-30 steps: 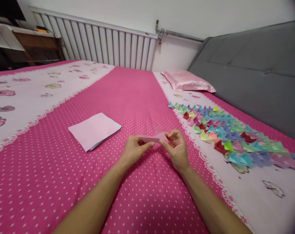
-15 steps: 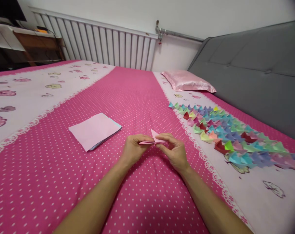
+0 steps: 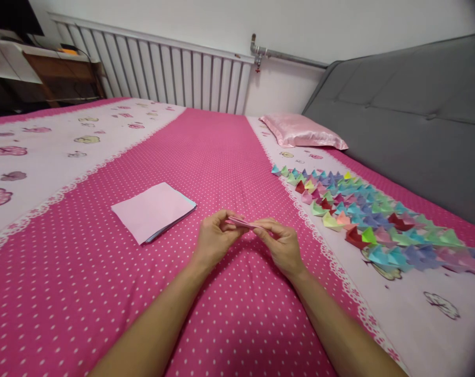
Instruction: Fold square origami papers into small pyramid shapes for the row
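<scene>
A small folded pink paper (image 3: pixel 242 223) is held between my two hands, seen nearly edge-on above the dotted bedspread. My left hand (image 3: pixel 217 235) pinches its left end, with the fingers partly hidden behind the palm. At the other end, the thumb and fingers of my right hand (image 3: pixel 279 244) close on the paper. To the left lies a stack of square paper sheets (image 3: pixel 154 209), pink on top with blue edges showing beneath. Many folded paper boats (image 3: pixel 358 208) in several colours stand in rows on the right side of the bed.
The bedspread (image 3: pixel 206 152) is pink with white dots and pale printed bands. A pink satin pillow (image 3: pixel 302 132) lies near the grey headboard (image 3: pixel 402 99). Behind the bed are a white radiator (image 3: pixel 162 68) and a pipe (image 3: pixel 288 55). A wooden desk (image 3: pixel 60 70) stands at far left.
The pink paper has turned and tilted in my fingers, and the pointed flap that stood up from it no longer shows. Both hands stay in nearly the same place.
</scene>
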The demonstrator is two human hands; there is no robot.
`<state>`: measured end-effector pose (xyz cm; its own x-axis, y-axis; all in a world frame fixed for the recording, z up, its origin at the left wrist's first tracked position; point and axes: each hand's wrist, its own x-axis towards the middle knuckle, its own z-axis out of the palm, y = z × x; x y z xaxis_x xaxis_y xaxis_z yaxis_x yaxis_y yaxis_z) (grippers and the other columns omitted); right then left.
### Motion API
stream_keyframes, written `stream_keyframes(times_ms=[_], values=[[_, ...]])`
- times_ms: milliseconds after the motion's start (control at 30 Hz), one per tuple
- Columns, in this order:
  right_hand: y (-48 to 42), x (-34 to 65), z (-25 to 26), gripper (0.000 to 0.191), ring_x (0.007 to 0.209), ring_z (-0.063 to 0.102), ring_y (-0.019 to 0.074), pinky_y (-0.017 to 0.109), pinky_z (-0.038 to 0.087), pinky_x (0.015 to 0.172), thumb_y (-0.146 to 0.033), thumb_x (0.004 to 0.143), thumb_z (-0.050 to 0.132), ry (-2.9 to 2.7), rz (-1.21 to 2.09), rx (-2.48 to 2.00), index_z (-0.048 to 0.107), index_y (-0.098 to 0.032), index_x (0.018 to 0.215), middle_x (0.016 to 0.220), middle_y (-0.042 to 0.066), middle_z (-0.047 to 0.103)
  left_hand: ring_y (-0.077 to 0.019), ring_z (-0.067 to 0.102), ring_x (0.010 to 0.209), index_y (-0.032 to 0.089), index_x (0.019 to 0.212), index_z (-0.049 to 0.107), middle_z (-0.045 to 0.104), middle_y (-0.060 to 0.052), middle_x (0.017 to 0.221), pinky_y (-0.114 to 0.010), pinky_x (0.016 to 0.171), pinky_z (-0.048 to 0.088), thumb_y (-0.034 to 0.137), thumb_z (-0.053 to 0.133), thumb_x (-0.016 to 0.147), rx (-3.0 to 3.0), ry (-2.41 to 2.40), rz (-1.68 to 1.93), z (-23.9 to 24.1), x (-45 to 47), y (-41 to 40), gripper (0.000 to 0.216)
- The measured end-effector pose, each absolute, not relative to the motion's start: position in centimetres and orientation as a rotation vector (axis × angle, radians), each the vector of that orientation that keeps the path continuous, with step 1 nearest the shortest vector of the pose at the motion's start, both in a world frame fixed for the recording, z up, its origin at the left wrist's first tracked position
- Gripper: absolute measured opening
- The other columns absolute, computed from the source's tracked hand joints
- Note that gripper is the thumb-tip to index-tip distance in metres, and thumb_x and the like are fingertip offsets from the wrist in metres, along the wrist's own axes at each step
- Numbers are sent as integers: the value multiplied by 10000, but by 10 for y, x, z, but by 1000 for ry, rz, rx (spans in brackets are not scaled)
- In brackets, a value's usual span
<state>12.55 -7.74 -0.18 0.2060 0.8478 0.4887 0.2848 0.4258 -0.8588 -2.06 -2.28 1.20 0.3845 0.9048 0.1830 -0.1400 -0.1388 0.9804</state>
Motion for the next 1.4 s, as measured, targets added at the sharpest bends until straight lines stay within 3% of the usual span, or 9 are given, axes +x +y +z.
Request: stream_keyframes(times_ms=[100, 200, 400, 667, 867, 1233, 1400], values=[[-77, 125, -4, 113, 745, 609, 159, 312, 479, 722, -265, 760, 638, -1334, 557, -1142, 718, -246, 836, 778, 12, 693, -155, 645, 665, 164, 926, 680, 708, -62, 776, -260, 604, 505, 237, 690, 651, 1536, 748, 1011, 10, -22, -22, 285], [-77, 125, -4, 100, 718, 611, 151, 295, 479, 700, -276, 754, 641, -1298, 568, -1163, 719, -236, 805, 750, 2, 691, -169, 653, 745, 179, 826, 721, 715, -67, 858, -278, 695, 508, 254, 646, 696, 1644, 725, 949, 13, -24, -22, 168], [-76, 127, -4, 145, 716, 632, 171, 302, 492, 686, -314, 703, 681, -1171, 524, -1234, 711, -205, 794, 761, 21, 704, -170, 640, 708, 144, 841, 722, 719, -75, 800, -278, 664, 498, 252, 651, 682, 1540, 825, 937, 19, -24, -23, 205], [-77, 128, -4, 140, 722, 629, 163, 300, 484, 703, -319, 767, 614, -1146, 500, -1199, 707, -217, 786, 741, 9, 697, -119, 581, 572, 135, 750, 713, 690, -50, 671, -236, 560, 452, 263, 689, 649, 1392, 850, 958, 16, -24, -21, 165], [-77, 128, -4, 140, 672, 624, 164, 306, 485, 679, -316, 760, 620, -1112, 503, -1196, 701, -207, 729, 696, 11, 692, -124, 620, 694, 139, 788, 674, 682, -46, 755, -217, 627, 458, 243, 683, 667, 1189, 720, 955, 16, -21, -21, 160], [-80, 126, -4, 243, 797, 630, 184, 306, 485, 714, -392, 773, 591, -1230, 827, -1032, 680, -205, 900, 848, 50, 691, -85, 561, 600, 119, 808, 658, 649, -37, 718, -198, 595, 441, 178, 571, 744, 1129, 680, 908, 18, -23, -21, 123], [-78, 125, -4, 225, 748, 625, 154, 284, 495, 695, -373, 736, 638, -1160, 884, -1039, 672, -214, 892, 845, 36, 690, -87, 560, 611, 127, 860, 655, 658, -48, 774, -201, 587, 433, 191, 567, 741, 1149, 693, 847, 20, -23, -24, 161]])
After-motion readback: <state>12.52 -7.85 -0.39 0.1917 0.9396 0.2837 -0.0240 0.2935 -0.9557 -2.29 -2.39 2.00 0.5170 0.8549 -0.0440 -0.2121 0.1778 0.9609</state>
